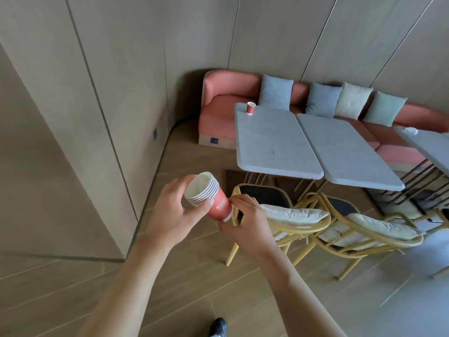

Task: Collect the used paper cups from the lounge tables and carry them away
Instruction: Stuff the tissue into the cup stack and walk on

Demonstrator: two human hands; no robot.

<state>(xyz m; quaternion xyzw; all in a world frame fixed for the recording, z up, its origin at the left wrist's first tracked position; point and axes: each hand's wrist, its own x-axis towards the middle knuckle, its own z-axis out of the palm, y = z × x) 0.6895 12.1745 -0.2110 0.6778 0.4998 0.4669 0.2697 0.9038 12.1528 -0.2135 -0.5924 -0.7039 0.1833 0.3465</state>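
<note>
Both hands hold a tilted stack of red paper cups (211, 198): left hand (175, 215) curled round the rims, right hand (245, 222) pinching the base. White lettering is blurred. Two yellow chairs (315, 229) stand before grey tables (274, 142); one red cup (250, 108) sits at the far corner, by the pink sofa (218, 117)

Both forearms bare from elbow to wrist; no sleeve edge comes into the head view. Left hand (173, 210) and right hand (245, 222): no rings, no watch, no bands, no gloves. Fingernails short and unpainted where they show. Forearms slim and smooth. One shoe (218, 327) at the bottom edge: black and glossy, toe only, looks like leather. Nothing of trousers or torso shows.
</note>
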